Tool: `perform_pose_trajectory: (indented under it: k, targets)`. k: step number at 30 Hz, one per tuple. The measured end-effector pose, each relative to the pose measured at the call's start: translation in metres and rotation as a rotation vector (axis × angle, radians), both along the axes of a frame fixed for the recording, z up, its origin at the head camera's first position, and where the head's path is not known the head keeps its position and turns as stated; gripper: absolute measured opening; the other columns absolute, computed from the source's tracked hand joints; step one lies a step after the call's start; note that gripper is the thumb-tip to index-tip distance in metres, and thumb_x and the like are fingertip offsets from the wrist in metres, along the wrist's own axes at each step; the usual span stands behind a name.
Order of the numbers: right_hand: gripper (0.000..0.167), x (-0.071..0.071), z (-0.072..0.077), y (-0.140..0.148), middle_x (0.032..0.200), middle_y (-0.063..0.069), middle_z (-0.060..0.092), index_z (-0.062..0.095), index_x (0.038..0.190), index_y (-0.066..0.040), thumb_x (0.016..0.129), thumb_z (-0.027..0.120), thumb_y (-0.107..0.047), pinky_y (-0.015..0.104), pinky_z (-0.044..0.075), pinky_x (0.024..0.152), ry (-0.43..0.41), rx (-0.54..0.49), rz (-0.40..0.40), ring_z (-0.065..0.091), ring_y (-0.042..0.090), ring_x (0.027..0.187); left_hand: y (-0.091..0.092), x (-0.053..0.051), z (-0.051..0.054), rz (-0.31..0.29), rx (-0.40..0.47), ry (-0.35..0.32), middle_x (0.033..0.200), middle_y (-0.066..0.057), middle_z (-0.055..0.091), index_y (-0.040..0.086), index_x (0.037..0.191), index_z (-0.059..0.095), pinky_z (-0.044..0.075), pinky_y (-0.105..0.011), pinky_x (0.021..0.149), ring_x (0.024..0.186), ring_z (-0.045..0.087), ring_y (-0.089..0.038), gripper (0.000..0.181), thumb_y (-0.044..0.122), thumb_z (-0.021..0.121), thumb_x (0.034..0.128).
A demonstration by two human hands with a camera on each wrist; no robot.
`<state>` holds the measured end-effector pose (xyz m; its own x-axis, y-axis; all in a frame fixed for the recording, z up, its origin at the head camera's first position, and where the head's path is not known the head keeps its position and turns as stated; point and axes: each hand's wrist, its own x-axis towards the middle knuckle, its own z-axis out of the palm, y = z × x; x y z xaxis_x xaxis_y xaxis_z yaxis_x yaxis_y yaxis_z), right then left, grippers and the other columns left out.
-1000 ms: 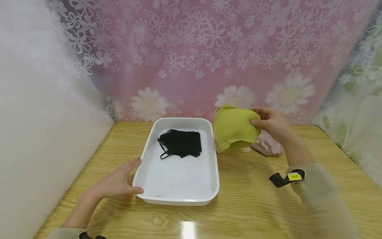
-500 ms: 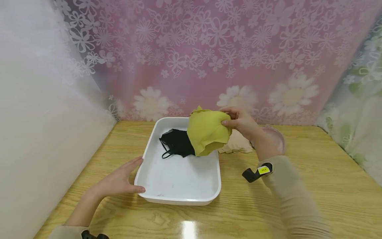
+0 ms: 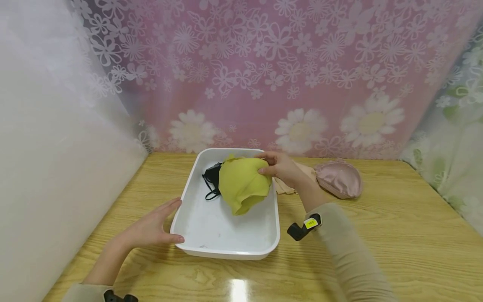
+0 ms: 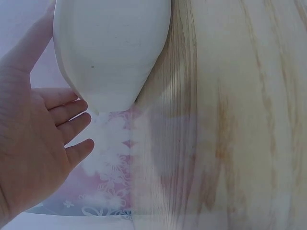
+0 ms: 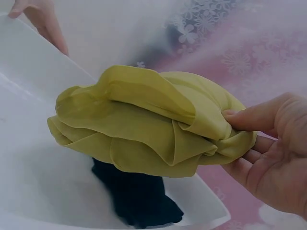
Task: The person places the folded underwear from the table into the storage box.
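A folded yellow-green bra with a rounded cup hangs over the white tray. Its right end is pinched between the thumb and fingers of my right hand; the right wrist view shows the folded layers of the bra from below. Beneath it in the tray lies a black strappy garment, mostly hidden in the head view. My left hand rests at the tray's left side, thumb and fingers spread along the rim. In the left wrist view, the left hand's fingers lie against the tray's outer wall.
Right of the tray, a beige cloth garment lies on the wooden table, partly behind my right arm. Beside it sits a folded pink bra. A flowered pink curtain closes off the back; a pale wall stands left.
My right hand has carried the yellow-green bra leftward from beside the tray to over it, then lower, above the black garment. My left hand has stayed at the tray's side.
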<state>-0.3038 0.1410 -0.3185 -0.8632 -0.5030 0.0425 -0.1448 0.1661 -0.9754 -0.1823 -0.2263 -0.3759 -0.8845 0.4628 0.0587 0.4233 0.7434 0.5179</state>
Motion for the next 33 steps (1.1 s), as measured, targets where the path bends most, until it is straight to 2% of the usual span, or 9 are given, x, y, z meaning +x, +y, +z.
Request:
perform_pose_trajectory:
  k: [9,15,20,28,33]
  targets:
    - [0.044,0.004,-0.019,-0.019,0.116,0.015,0.059,0.050,0.127,0.003,0.085,0.062,0.001,0.034,0.051,0.079,-0.020,0.041,0.072,0.058,0.020,0.099,0.000,-0.001,0.001,0.005,0.000,0.006,0.146,-0.025,0.027,-0.008,0.141,0.028,0.025,-0.059,0.103,0.131,0.025,-0.044,0.100,0.045,0.076,0.0710]
    - [0.040,0.007,-0.028,-0.029,0.112,0.012,0.062,0.054,0.123,0.002,0.084,0.062,0.003,0.033,0.052,0.076,-0.058,0.085,0.179,0.059,0.020,0.096,0.000,-0.001,0.002,0.003,-0.004,0.006,0.146,-0.025,0.026,-0.008,0.141,0.028,0.025,-0.060,0.102,0.131,0.025,-0.045,0.100,0.045,0.076,0.0713]
    - [0.039,0.010,-0.035,-0.037,0.111,0.009,0.063,0.056,0.122,0.001,0.083,0.063,0.001,0.031,0.052,0.076,-0.028,0.160,0.246,0.059,0.017,0.095,0.000,0.000,0.002,0.003,-0.002,-0.006,0.147,-0.024,0.026,-0.007,0.142,0.027,0.025,-0.060,0.102,0.132,0.024,-0.044,0.100,0.045,0.076,0.0714]
    - [0.041,0.015,-0.041,-0.044,0.112,0.010,0.063,0.057,0.122,0.001,0.082,0.064,0.002,0.031,0.052,0.076,-0.062,0.206,0.266,0.058,0.017,0.096,0.000,0.003,0.006,-0.005,-0.007,0.000,0.145,-0.026,0.027,-0.008,0.141,0.027,0.026,-0.060,0.101,0.131,0.025,-0.045,0.101,0.047,0.076,0.0712]
    - [0.038,0.017,-0.042,-0.045,0.106,0.007,0.065,0.061,0.117,-0.002,0.080,0.066,0.001,0.030,0.051,0.076,-0.043,0.236,0.282,0.058,0.016,0.093,0.001,0.003,0.005,0.000,0.000,-0.005,0.146,-0.025,0.027,-0.007,0.142,0.027,0.025,-0.060,0.102,0.131,0.025,-0.044,0.101,0.047,0.076,0.0715]
